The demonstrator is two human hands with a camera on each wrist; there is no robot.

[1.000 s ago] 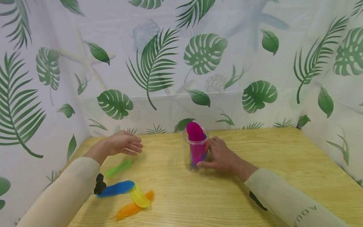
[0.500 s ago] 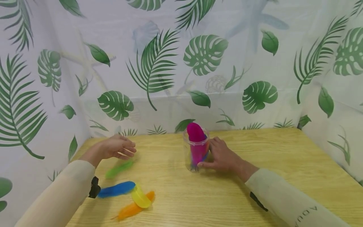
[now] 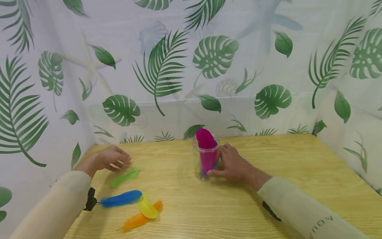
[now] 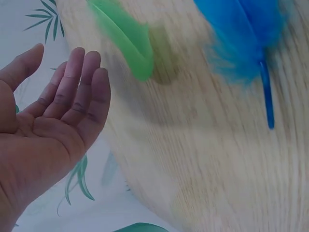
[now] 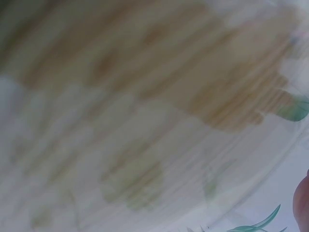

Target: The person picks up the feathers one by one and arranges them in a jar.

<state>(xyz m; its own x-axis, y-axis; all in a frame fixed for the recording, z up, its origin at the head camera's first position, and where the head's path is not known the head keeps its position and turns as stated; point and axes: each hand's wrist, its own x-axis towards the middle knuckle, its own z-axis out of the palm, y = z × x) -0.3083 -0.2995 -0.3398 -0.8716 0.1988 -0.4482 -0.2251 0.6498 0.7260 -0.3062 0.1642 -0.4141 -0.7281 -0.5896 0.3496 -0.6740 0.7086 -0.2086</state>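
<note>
Left hand has drawn back toward the table's left edge, fingers relaxed, holding nothing, just above the green feather. Right hand grips the clear jar at table centre, pink feather protruding.

We count four loose feathers on the wooden table: one green feather, one blue feather, one yellow feather, one orange feather. One clear plastic jar, at 3 o'clock from the green one, holds one magenta feather. Two hands: left hand, right hand.
</note>
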